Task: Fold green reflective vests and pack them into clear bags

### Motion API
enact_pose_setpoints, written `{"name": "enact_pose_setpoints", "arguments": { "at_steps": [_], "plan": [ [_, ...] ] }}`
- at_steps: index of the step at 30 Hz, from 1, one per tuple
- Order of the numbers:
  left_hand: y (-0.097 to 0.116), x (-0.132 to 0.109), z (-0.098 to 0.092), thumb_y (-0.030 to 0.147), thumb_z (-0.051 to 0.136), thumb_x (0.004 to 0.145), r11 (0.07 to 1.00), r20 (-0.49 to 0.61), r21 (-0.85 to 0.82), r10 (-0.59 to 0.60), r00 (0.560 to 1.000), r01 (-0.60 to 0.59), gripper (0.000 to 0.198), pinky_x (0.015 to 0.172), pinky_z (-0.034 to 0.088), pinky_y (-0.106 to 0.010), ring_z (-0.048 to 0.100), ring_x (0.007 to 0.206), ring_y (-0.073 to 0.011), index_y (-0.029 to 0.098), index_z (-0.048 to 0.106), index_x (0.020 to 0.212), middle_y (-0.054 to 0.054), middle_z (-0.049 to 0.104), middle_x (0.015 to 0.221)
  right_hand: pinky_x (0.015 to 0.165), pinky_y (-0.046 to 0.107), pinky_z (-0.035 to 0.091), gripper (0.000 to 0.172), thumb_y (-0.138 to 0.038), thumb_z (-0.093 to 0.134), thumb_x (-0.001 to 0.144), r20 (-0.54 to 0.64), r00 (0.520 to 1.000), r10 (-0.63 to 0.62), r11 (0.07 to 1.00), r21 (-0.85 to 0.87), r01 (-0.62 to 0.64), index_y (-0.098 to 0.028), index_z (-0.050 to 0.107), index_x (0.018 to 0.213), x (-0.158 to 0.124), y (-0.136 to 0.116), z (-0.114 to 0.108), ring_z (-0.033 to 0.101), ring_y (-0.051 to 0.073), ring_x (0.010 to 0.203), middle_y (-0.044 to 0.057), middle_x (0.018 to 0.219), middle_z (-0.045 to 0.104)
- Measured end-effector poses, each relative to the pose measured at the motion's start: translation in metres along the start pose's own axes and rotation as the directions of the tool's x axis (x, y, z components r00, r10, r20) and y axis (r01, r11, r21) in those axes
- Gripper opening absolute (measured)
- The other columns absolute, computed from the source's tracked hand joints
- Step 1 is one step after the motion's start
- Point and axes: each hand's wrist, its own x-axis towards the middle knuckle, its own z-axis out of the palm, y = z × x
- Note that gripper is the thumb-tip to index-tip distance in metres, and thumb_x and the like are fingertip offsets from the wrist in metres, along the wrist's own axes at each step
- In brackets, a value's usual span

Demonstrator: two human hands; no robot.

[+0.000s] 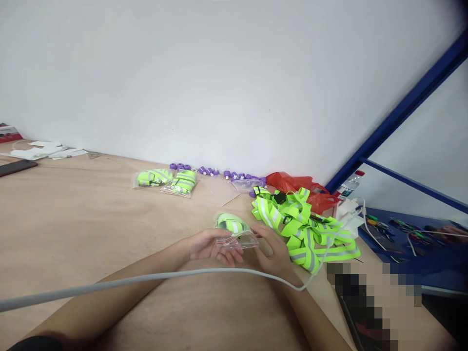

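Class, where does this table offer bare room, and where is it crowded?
Bare table lies between the white papers, two bagged straps and left forearm. Crowded: beside the right hand, green straps heaped before a red bag.

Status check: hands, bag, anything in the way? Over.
Left hand holding clear bag, neon strap inside. Right hand at its edge. Loose straps piled right; white cable crosses view below bag.

Glossy plastic bag [241, 239], matt cloth straps [310, 240]
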Motion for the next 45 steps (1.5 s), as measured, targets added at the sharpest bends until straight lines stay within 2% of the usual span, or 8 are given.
{"name": "enact_pose_setpoints", "arguments": {
  "at_steps": [13, 19, 21, 25, 29, 33, 40, 45],
  "plan": [
    [-0.002, 0.006, -0.008, 0.076, 0.057, 0.083, 1.0, 0.148, 0.013, 0.002, 0.989, -0.004, 0.074, 0.077, 0.052, -0.029, 0.073, 0.082, -0.022, 0.006, 0.074, 0.1, -0.016, 0.078, 0.096, 0.081, 0.035, 0.064, 0.037, -0.01, 0.06, 0.09, -0.138, 0.974, -0.18, 0.983, -0.067, 0.172, -0.025, 0.069, 0.123, 0.001, -0.008, -0.002, 0.076, 0.022, 0.095, 0.006, 0.107, 0.078],
    [0.011, 0.003, -0.008, 0.098, 0.03, 0.075, 0.95, 0.159, 0.246, 0.156, 0.975, -0.193, 0.104, 0.077, 0.054, -0.036, 0.072, 0.078, -0.0264, 0.006, 0.075, 0.094, -0.02, 0.077, 0.093, 0.079, 0.033, 0.062, 0.027, -0.011, 0.061, 0.092, -0.236, 0.972, -0.015, 1.0, -0.017, 0.011, -0.024, 0.073, 0.112, -0.003, -0.008, 0.002, 0.076, 0.021, 0.088, 0.004, 0.099, 0.079],
    [0.019, -0.001, -0.006, 0.093, 0.041, 0.078, 0.843, 0.125, 0.415, 0.32, 0.939, -0.342, 0.092, 0.075, 0.055, -0.036, 0.072, 0.078, -0.027, 0.008, 0.075, 0.086, -0.019, 0.077, 0.089, 0.078, 0.032, 0.061, 0.024, -0.012, 0.062, 0.092, -0.263, 0.963, 0.061, 0.998, 0.011, -0.06, -0.024, 0.074, 0.109, -0.004, -0.008, 0.002, 0.075, 0.02, 0.086, 0.004, 0.097, 0.079],
    [0.029, -0.009, -0.001, 0.061, 0.074, 0.083, 0.652, 0.014, 0.56, 0.609, 0.793, -0.511, 0.047, 0.069, 0.049, -0.026, 0.064, 0.068, -0.0157, 0.014, 0.064, 0.08, -0.005, 0.07, 0.072, 0.073, 0.03, 0.059, 0.019, -0.013, 0.06, 0.093, -0.303, 0.946, 0.111, 0.994, 0.026, -0.109, -0.023, 0.074, 0.103, -0.003, -0.011, 0.0, 0.073, 0.019, 0.079, 0.003, 0.09, 0.078],
    [0.03, -0.012, 0.008, 0.04, 0.091, 0.069, 0.485, -0.037, 0.709, 0.75, 0.66, -0.512, 0.05, 0.062, 0.043, -0.021, 0.056, 0.063, -0.0102, 0.019, 0.054, 0.096, 0.004, 0.062, 0.073, 0.07, 0.028, 0.057, 0.016, -0.015, 0.06, 0.093, -0.332, 0.937, 0.108, 0.994, 0.016, -0.109, -0.022, 0.073, 0.099, -0.001, -0.016, -0.003, 0.072, 0.018, 0.075, 0.002, 0.084, 0.076],
    [0.028, -0.009, 0.014, 0.037, 0.083, 0.078, 0.339, -0.036, 0.831, 0.824, 0.566, -0.441, 0.036, 0.056, 0.04, -0.021, 0.05, 0.058, -0.0091, 0.018, 0.056, 0.094, 0.006, 0.055, 0.067, 0.066, 0.027, 0.056, 0.014, -0.015, 0.061, 0.092, -0.341, 0.935, 0.101, 0.994, 0.006, -0.105, -0.022, 0.072, 0.096, 0.001, -0.021, -0.004, 0.07, 0.017, 0.071, 0.001, 0.081, 0.074],
    [0.029, -0.007, 0.013, 0.034, 0.08, 0.081, 0.231, 0.017, 0.865, 0.874, 0.486, -0.446, 0.024, 0.057, 0.043, -0.022, 0.05, 0.061, -0.0098, 0.015, 0.067, 0.09, 0.002, 0.056, 0.071, 0.064, 0.028, 0.056, 0.013, -0.017, 0.063, 0.092, -0.373, 0.922, 0.101, 0.994, -0.002, -0.11, -0.022, 0.074, 0.097, 0.0, -0.025, -0.005, 0.07, 0.017, 0.069, 0.002, 0.082, 0.075],
    [0.031, -0.008, 0.013, 0.035, 0.077, 0.085, 0.207, 0.053, 0.864, 0.869, 0.492, -0.458, 0.022, 0.062, 0.046, -0.024, 0.055, 0.066, -0.0122, 0.015, 0.07, 0.092, -0.001, 0.06, 0.075, 0.065, 0.029, 0.058, 0.012, -0.025, 0.062, 0.094, -0.381, 0.904, 0.194, 0.981, 0.063, -0.184, -0.021, 0.074, 0.091, -0.003, -0.024, -0.005, 0.069, 0.018, 0.068, 0.002, 0.078, 0.074]
  ]
}}
